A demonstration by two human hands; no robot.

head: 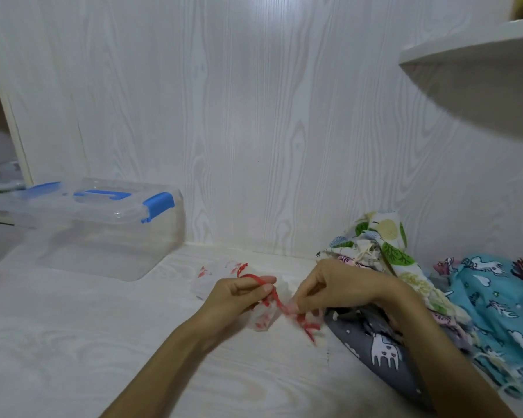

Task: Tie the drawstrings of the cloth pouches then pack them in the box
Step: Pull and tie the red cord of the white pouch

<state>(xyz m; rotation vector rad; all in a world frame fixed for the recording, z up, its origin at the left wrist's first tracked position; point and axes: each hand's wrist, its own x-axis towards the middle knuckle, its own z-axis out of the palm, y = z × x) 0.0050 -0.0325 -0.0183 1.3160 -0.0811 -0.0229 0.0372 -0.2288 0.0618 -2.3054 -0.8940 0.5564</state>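
A white cloth pouch with red prints (261, 319) lies on the white table between my hands. My left hand (242, 294) pinches its red drawstring (274, 298), which runs over my fingers. My right hand (341, 285) pinches the other end of the same red drawstring close to the pouch's mouth; loose red ends hang below it. A clear plastic box (103, 233) with a lid and blue clasps stands at the back left, its lid on.
A heap of printed cloth pouches lies at the right: a grey one (378, 348), a blue one (495, 303), a green-leaf one (387, 239). A white shelf (477, 61) juts out at the upper right. A wood-grain wall stands behind.
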